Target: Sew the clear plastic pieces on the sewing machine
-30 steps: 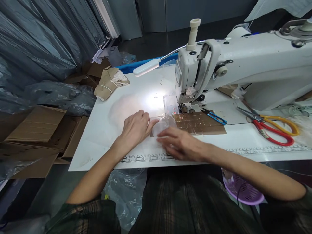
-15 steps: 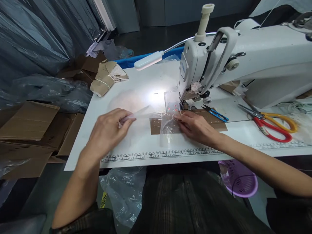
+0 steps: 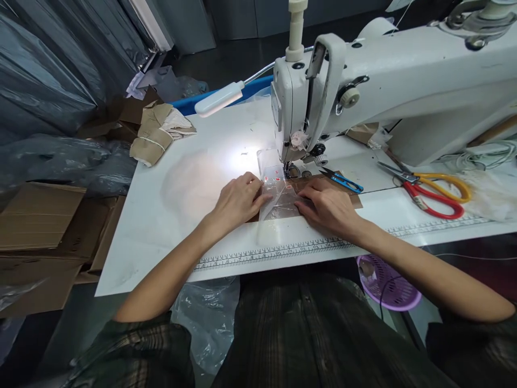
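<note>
A piece of thin, sheer white fabric (image 3: 275, 203) lies in front of the sewing machine's presser foot (image 3: 287, 170), over a strip of brown cardboard (image 3: 355, 200). My left hand (image 3: 239, 200) is at the fabric's left edge, its thumb and fingers closed on it. On the right side, my right hand (image 3: 329, 207) pinches the same fabric close to the foot, fingers bent. Part of the cloth is hidden under both hands. More of the pale sheer material (image 3: 189, 186) spreads on the table to the left.
Blue thread snips (image 3: 343, 181) lie behind my right hand. Scissors with red and yellow handles (image 3: 434, 195) rest farther right. A lamp (image 3: 220, 99) lights the white table (image 3: 133, 253). A wrapped bundle (image 3: 155, 134) sits at back left, cardboard boxes (image 3: 40, 215) beyond the table edge.
My left hand has moved right, close to the presser foot and my right hand; the fabric it held stretched out leftward is now gathered near the foot. The view has shifted right.
</note>
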`<state>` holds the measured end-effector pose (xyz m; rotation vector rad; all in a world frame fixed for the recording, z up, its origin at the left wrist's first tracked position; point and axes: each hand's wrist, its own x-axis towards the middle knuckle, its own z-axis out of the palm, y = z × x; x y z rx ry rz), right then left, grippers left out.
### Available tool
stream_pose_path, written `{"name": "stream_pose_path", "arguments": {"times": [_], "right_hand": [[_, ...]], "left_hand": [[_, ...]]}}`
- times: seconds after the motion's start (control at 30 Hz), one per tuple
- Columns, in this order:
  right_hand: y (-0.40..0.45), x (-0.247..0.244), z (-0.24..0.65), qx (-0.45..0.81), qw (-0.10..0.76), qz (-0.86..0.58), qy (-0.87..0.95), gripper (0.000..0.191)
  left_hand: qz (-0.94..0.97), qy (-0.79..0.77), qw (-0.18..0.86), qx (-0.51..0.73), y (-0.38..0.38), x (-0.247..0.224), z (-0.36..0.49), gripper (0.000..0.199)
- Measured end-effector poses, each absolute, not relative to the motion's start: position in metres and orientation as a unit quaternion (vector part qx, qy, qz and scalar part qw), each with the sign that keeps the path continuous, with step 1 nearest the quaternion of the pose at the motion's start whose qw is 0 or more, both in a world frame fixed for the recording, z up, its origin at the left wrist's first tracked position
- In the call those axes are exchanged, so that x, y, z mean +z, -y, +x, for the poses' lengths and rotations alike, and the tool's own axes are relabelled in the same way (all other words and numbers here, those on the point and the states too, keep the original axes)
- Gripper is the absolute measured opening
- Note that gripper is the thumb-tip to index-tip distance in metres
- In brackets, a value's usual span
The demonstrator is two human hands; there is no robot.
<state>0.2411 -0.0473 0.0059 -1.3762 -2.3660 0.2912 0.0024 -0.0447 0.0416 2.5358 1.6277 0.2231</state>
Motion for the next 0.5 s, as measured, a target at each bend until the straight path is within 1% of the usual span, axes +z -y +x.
{"name": "stream_pose_path", "arguments": {"times": [0.03, 0.1, 0.17, 0.27, 0.33, 0.4, 0.5], "right_hand": [[0.047, 0.006, 0.242, 0.124, 0.212, -0.483, 0.841, 0.020], [0.045, 0.008, 0.245, 0.191, 0.261, -0.481, 0.815, 0.014], [0.042, 0.011, 0.249, 0.302, 0.304, -0.496, 0.755, 0.010], [0.040, 0.016, 0.250, 0.522, 0.321, -0.502, 0.610, 0.015], [0.040, 0.019, 0.247, 0.612, 0.323, -0.485, 0.535, 0.017], [0.040, 0.020, 0.243, 0.636, 0.329, -0.481, 0.505, 0.017], [0.040, 0.020, 0.241, 0.627, 0.341, -0.496, 0.495, 0.014]], "left_hand": [[0.838, -0.532, 0.080, 0.086, 0.043, 0.038, 0.004, 0.026], [0.822, -0.530, 0.143, 0.152, 0.040, 0.033, 0.004, 0.019], [0.770, -0.528, 0.260, 0.247, 0.040, 0.035, 0.001, 0.016], [0.641, -0.506, 0.457, 0.352, 0.043, 0.044, -0.001, 0.026], [0.562, -0.499, 0.541, 0.377, 0.045, 0.050, 0.001, 0.035], [0.502, -0.508, 0.587, 0.381, 0.048, 0.055, 0.004, 0.040], [0.450, -0.527, 0.620, 0.369, 0.049, 0.056, 0.006, 0.043]]}}
